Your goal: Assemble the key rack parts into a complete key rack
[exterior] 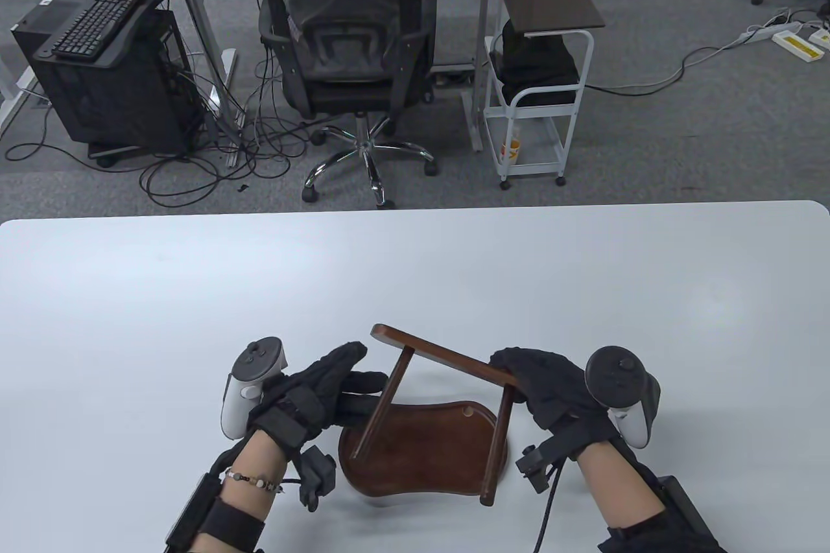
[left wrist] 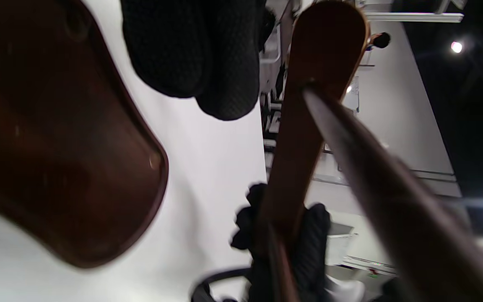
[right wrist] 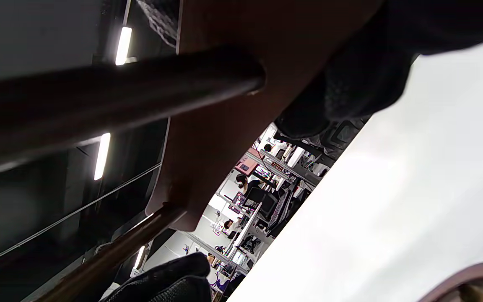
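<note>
Near the front edge of the white table [exterior: 194, 294]: both gloved hands are working on dark wooden key rack parts.

Base: a curved, dark brown base board [exterior: 428, 449] is lying flat on the table between the two hands, with a small round hole showing near its far right edge.

Frame: a flat top bar [exterior: 441, 355] is sitting tilted above the base, its left end farther from the person, its right end nearer. Two posts are running down from it toward the person: the left post [exterior: 382, 407] and the right post [exterior: 498, 443], both crossing over the base board.

Left hand: the left hand [exterior: 318, 394] is lying just left of the left post, fingers stretching toward it and along the far left edge of the base. Whether the fingertips are actually gripping the post or only touching it cannot be told; the left wrist view is showing two fingertips [left wrist: 208, 54] hanging above the base board, apart from the bar.

Right hand: the right hand [exterior: 551, 384] is gripping the right end of the top bar, fingers curling over it where the right post is meeting it.

Trackers: a tracker is riding on the back of each hand.
</note>
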`<state>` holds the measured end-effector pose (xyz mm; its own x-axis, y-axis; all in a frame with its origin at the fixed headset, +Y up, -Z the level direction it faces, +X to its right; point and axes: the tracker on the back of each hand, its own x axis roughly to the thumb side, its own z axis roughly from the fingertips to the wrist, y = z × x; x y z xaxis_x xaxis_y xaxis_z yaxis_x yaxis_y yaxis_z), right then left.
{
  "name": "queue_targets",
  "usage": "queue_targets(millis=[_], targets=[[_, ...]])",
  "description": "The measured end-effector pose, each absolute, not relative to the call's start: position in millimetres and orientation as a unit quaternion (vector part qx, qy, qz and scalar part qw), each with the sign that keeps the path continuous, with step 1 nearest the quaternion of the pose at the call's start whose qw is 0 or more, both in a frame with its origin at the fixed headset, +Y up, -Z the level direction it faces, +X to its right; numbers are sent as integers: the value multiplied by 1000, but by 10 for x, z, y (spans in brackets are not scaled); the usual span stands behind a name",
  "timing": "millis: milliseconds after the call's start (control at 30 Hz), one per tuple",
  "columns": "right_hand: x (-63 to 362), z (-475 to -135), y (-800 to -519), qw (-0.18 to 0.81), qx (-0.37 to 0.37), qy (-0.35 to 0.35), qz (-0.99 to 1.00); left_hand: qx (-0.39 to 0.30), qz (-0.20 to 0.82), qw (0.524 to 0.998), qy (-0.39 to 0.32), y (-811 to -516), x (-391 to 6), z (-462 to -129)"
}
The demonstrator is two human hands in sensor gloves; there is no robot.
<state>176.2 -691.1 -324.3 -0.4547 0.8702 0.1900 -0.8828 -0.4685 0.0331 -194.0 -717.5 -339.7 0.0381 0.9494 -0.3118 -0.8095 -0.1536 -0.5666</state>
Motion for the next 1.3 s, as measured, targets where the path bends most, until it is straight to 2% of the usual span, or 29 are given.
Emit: queue_targets(millis=[133,433,500,567,833,1000,1167,1300], targets=[[1736,-3207,-6951,492,105,-34,863,-382,722,569,-100,-7350,-1826,-3356],[1717,-3189,-7037,477,109,-24,872,-417,734,530,-79,-7443,-1724,-3322],[1695,-3186,-7046,462,118,-18,879,-428,754,491,-88,-7483,-1723,-3325],[1683,-3183,-7050,463,121,-21,878,-433,761,476,-80,-7511,-1724,-3323],[1653,-3172,-7033,448,155,-24,880,-436,747,498,-63,-7527,-1718,-3300],[1630,-3169,-7033,443,177,-25,879,-404,727,551,-72,-7478,-1751,-3311],[1694,-3149,-7038,473,126,-30,872,-358,712,598,-87,-7406,-1845,-3344],[1812,-3135,-7117,539,50,9,841,-337,713,605,-107,-7367,-1883,-3362]])
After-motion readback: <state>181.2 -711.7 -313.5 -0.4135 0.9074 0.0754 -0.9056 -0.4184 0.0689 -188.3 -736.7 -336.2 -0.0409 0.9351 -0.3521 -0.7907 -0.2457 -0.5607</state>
